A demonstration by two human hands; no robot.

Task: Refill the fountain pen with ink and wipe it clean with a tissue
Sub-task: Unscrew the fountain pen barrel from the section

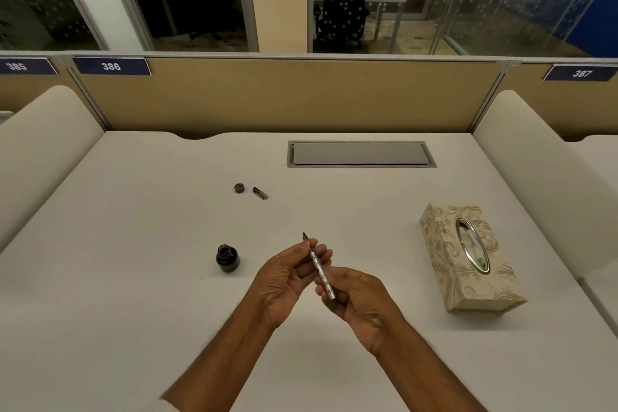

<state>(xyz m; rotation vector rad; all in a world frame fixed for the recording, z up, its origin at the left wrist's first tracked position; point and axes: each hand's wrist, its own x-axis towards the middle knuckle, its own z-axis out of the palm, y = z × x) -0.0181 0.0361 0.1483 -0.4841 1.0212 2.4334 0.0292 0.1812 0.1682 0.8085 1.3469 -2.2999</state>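
Observation:
A silver patterned fountain pen (318, 269) is held above the desk with its dark nib pointing away from me. My left hand (287, 279) pinches the pen near the nib end between thumb and fingers. My right hand (359, 303) grips the pen's rear end. An open bottle of dark ink (227, 258) stands on the desk to the left of my hands. The bottle's round cap (239, 188) and the pen cap (260, 193) lie farther back. A floral tissue box (468, 254) with an oval opening sits to the right.
The white desk (133, 244) has a grey cable flap (361, 153) near the back edge. A tan partition (284, 94) closes off the back, and cream side panels stand at the left and right.

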